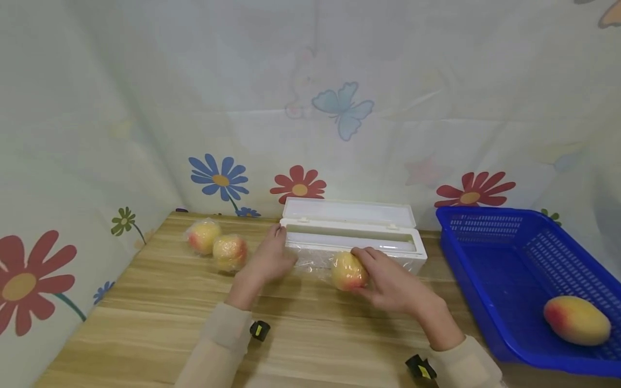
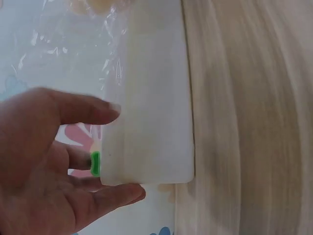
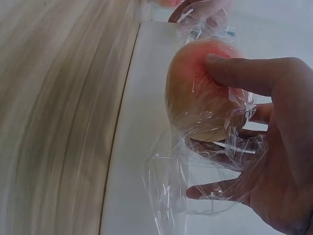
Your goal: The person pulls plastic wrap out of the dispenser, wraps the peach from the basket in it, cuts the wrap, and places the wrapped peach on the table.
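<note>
A white cling film dispenser [image 1: 359,237] stands at the back of the table with its lid raised and a roll inside. My left hand [image 1: 273,256] grips its left end, thumb over the upper front edge and fingers around the end, beside a small green part [image 2: 95,163]. In front of the dispenser, my right hand [image 1: 390,280] holds a yellow-and-red mango [image 1: 348,271], the thumb pressing on its red end. Clear cling film [image 3: 168,183] clings around this mango and trails over the dispenser's front and my right fingers.
Two film-wrapped mangoes [image 1: 230,253] lie together on the wooden table [image 1: 145,312], left of my left hand. On the right stands a blue plastic basket [image 1: 466,291] with one bare mango [image 1: 577,320] in it. A flower-printed sheet [image 1: 378,161] hangs right behind the dispenser.
</note>
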Available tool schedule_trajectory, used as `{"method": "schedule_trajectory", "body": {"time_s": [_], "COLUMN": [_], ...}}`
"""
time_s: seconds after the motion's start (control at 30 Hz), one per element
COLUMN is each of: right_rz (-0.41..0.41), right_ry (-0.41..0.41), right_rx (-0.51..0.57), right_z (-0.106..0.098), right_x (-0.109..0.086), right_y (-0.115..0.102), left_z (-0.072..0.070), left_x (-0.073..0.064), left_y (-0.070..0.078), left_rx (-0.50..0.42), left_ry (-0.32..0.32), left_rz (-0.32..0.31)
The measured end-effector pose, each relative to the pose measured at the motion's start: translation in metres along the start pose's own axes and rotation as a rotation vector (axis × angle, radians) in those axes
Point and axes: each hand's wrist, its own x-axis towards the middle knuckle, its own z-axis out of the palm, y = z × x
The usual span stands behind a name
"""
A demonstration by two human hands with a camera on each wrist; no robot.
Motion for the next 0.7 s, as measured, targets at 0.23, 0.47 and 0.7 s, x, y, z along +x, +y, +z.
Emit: {"method": "schedule_trajectory", "body": {"time_s": [0.23, 0.47, 0.7], "right_rz": [0.003, -0.005, 0.004], "right_ry": [-0.028, -0.019, -0.019], "right_rx": [0.027, 0.087, 0.086], "right_z": [-0.001, -0.001, -0.001], "right_x": [-0.003, -0.005, -0.006], "right_y": [0.002, 0.006, 0.013], "left_z": [-0.004, -0.021, -0.018], "left_x": [0.001, -0.003, 0.003], "left_y": [-0.003, -0.020, -0.023], "left_rx": [-0.052, -0.333, -0.191], "left_ry": [-0.110, -0.217, -0.124], "left_rz": [-0.037, 0.030, 0.049]}}
